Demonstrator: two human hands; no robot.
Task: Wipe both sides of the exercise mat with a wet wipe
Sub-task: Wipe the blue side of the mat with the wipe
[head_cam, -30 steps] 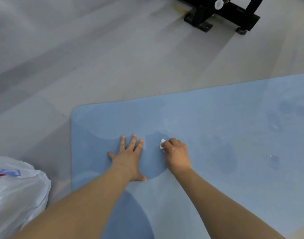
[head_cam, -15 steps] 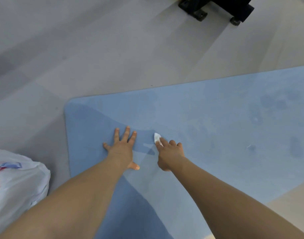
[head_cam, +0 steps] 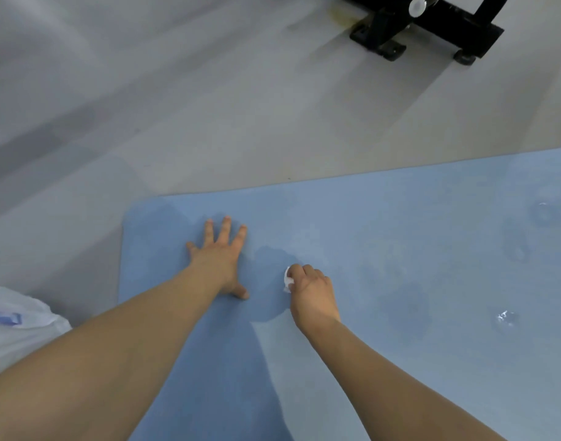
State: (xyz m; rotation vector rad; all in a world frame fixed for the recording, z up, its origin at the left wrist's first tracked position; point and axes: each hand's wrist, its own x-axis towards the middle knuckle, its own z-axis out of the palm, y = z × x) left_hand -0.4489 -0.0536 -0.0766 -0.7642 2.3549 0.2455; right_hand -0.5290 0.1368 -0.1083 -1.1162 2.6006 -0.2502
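Note:
A light blue exercise mat (head_cam: 400, 224) lies flat on the grey floor, its rounded far-left corner in view. My left hand (head_cam: 220, 259) presses flat on the mat near that corner, fingers spread. To its right, my right hand (head_cam: 311, 294) grips a small white wet wipe (head_cam: 287, 278) with curled fingers and holds it against the mat. Only a bit of the wipe shows past the fingers. Darker damp patches mark the mat around both hands and to the right.
A black metal equipment base (head_cam: 425, 23) stands on the floor at the far right. A white plastic bag (head_cam: 15, 326) with red and blue print sits at the left edge. Grey floor (head_cam: 177, 106) lies beyond the mat.
My right hand with the wipe has pulled back toward me and its fingers have curled again. The left hand stays flat on the mat. The view has shifted slightly.

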